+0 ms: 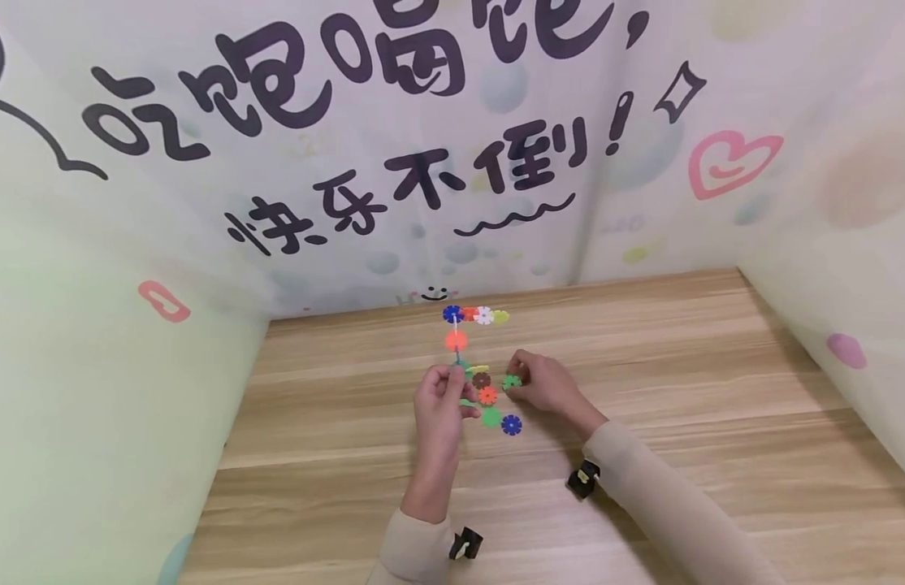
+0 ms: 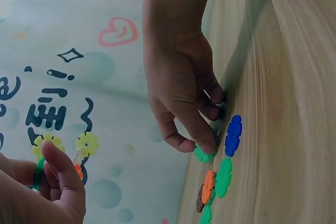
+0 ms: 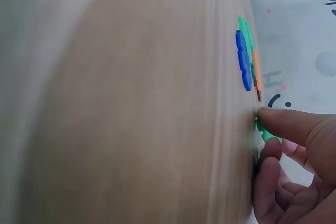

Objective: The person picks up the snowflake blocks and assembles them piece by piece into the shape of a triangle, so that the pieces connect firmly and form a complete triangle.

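Note:
My left hand (image 1: pixel 441 402) pinches a joined chain of notched plastic discs by a green disc (image 2: pixel 38 174) at its lower end. Above the fingers the chain rises through an orange disc (image 1: pixel 456 340) to a blue disc (image 1: pixel 453 314), then runs right through orange, white and yellow-green discs. Between thumb and fingertips, my right hand (image 1: pixel 547 386) holds a single green disc (image 1: pixel 512 382) close to the tabletop. Loose discs lie between the hands: brown (image 1: pixel 481 380), orange (image 1: pixel 487 396), green (image 1: pixel 491 418) and blue (image 1: pixel 512 425). The left fingers hide part of another green one.
The wood-grain table (image 1: pixel 335 455) meets a printed back wall (image 1: pixel 394 244) behind the chain, with side walls at left and right. Black wrist mounts (image 1: pixel 465 544) sit at both cuffs.

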Available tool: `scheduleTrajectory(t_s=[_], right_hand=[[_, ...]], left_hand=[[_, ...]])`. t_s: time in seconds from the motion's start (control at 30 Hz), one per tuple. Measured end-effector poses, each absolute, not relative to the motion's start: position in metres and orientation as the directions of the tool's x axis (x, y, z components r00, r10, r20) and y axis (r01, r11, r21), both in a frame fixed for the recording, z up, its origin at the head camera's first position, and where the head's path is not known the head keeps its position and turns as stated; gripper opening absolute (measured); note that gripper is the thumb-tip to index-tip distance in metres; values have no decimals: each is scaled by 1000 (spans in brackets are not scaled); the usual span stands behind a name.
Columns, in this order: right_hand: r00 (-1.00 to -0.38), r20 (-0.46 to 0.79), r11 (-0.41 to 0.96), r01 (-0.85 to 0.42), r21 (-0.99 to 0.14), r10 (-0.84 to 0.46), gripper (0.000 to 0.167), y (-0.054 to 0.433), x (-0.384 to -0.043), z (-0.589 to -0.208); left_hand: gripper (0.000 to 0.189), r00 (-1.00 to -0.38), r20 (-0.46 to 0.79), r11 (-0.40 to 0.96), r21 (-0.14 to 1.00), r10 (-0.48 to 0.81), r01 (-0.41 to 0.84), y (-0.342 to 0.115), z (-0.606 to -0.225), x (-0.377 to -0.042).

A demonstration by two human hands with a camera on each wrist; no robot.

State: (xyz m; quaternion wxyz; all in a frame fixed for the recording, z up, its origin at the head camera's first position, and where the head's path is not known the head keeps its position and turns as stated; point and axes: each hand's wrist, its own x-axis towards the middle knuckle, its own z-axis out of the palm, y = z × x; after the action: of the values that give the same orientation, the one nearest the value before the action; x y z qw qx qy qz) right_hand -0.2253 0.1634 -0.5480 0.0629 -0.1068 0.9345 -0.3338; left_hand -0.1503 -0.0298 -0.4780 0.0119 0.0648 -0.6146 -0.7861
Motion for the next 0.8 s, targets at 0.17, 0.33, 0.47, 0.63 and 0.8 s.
scheduleTrajectory(t_s=[0.17,0.33,0.47,0.63,0.8], right_hand=[[-967,-59,715,-142,-685,-249,21,167,-220,-546],[-959,-82,595,-101,-797,-272,25,173,-213,-541],[-957,-87,434,-44,-900,-277,25,176,-209,-534],[-954,-97,212,36,-977,-283,37,178,-203,-521],[-954,-77,104,48,-993,-290,45,178,-195,-501]], left_hand=[[20,-992,-83,-251,966,-97,-56,-29,-476,-149],[21,-992,-86,-259,964,-98,-58,-29,-476,-149],[22,-992,-74,-269,962,-99,-45,-28,-476,-149],[23,-992,-75,-284,958,-100,-44,-28,-477,-150],[23,-991,-87,-275,960,-102,-56,-28,-475,-150]])
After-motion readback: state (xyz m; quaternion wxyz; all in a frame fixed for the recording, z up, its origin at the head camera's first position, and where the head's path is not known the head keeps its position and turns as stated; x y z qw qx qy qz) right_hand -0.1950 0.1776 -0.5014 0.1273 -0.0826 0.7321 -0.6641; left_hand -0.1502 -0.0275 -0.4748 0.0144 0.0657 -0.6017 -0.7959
